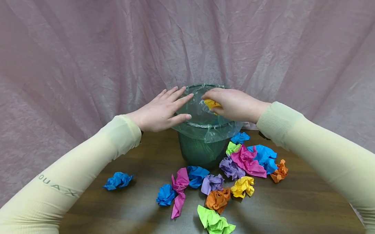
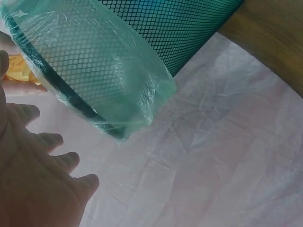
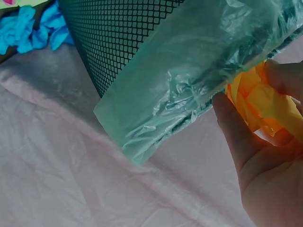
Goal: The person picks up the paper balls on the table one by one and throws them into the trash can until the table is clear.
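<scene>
A green mesh wastebasket [image 1: 204, 151] stands on the table, lined with a thin clear-green plastic bag [image 1: 220, 132] folded over its rim. Over the right side of its mouth, my right hand [image 1: 238, 103] holds a crumpled yellow paper ball [image 1: 211, 103]; the right wrist view shows the yellow paper [image 3: 262, 101] between thumb and fingers. My left hand [image 1: 160, 111] is at the left side of the rim, palm down, fingers straight and spread, holding nothing. In the left wrist view the left fingers [image 2: 68, 161] appear apart from the bag. Whether anything lies inside the basket is hard to tell.
Crumpled papers lie in front and to the right of the basket: pink [image 1: 248, 161], purple [image 1: 212, 184], orange [image 1: 218, 199], lime green [image 1: 215, 222], yellow [image 1: 243, 187] and several blue. One blue ball [image 1: 117, 181] lies apart at left. A pink curtain [image 1: 172, 38] hangs behind the table.
</scene>
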`<state>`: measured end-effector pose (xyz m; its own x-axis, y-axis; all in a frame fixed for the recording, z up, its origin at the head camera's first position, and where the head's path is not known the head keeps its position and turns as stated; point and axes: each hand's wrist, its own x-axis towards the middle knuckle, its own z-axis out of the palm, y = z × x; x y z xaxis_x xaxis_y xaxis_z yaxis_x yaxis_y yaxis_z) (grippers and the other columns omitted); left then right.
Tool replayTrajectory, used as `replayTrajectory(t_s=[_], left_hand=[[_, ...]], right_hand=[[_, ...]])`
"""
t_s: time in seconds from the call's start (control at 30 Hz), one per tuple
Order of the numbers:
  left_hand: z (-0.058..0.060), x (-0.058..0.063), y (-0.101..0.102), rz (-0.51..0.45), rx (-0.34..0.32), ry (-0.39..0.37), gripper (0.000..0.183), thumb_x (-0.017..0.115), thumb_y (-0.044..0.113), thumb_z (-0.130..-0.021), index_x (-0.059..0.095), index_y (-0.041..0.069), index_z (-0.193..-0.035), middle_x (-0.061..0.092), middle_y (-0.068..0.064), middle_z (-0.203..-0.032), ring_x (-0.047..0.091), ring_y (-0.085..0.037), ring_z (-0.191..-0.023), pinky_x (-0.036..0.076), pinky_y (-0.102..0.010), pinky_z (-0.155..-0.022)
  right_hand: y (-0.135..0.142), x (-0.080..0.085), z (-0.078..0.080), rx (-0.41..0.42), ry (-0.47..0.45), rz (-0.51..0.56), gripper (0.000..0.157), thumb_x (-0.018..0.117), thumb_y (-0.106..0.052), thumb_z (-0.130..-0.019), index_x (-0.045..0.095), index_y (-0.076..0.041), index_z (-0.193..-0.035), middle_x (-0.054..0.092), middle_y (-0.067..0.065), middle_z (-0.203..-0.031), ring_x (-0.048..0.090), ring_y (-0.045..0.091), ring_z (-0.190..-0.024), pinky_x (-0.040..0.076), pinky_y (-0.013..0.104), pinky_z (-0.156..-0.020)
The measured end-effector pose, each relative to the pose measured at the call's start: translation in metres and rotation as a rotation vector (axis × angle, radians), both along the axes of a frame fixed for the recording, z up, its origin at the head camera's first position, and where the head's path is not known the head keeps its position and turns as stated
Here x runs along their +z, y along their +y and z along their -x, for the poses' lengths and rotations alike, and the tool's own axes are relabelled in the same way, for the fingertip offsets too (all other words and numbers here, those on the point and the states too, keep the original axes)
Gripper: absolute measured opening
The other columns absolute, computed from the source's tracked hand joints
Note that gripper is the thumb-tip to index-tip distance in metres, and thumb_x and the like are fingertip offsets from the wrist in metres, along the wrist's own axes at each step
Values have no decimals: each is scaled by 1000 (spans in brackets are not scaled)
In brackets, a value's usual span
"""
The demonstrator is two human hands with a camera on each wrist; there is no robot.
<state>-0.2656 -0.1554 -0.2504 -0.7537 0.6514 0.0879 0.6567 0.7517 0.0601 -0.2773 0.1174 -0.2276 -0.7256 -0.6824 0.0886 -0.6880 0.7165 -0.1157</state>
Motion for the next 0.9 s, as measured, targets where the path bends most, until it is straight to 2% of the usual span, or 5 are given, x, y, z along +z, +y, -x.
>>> replayTrajectory(t_s=[0.2, 0.43, 0.9], left_hand=[[0, -1, -2, -5, 7, -5, 75, 35, 64, -105, 16, 25, -166, 7, -8, -171, 2, -29, -157, 3, -52, -124], [-2, -2, -3, -2, 12, -10, 75, 33, 65, -105, 14, 26, -166, 6, -8, -172, 1, -29, -157, 4, -54, -124], [-2, -4, -3, 2, 17, -10, 75, 32, 65, -105, 14, 27, -166, 6, -9, -172, 0, -29, -157, 3, -53, -124]], right_hand=[[-1, -3, 5, 0, 6, -8, 55, 70, -25, -99, 50, -13, -149, 56, 6, -142, 60, 24, -119, 50, 45, -103], [-1, -4, 7, -52, -8, -71, 61, 66, -35, -101, 45, -14, -155, 47, 7, -155, 45, 27, -142, 38, 50, -114], [9, -5, 3, -42, 26, -54, 59, 65, -37, -102, 47, -15, -154, 50, 7, -153, 46, 28, -141, 36, 52, -115]])
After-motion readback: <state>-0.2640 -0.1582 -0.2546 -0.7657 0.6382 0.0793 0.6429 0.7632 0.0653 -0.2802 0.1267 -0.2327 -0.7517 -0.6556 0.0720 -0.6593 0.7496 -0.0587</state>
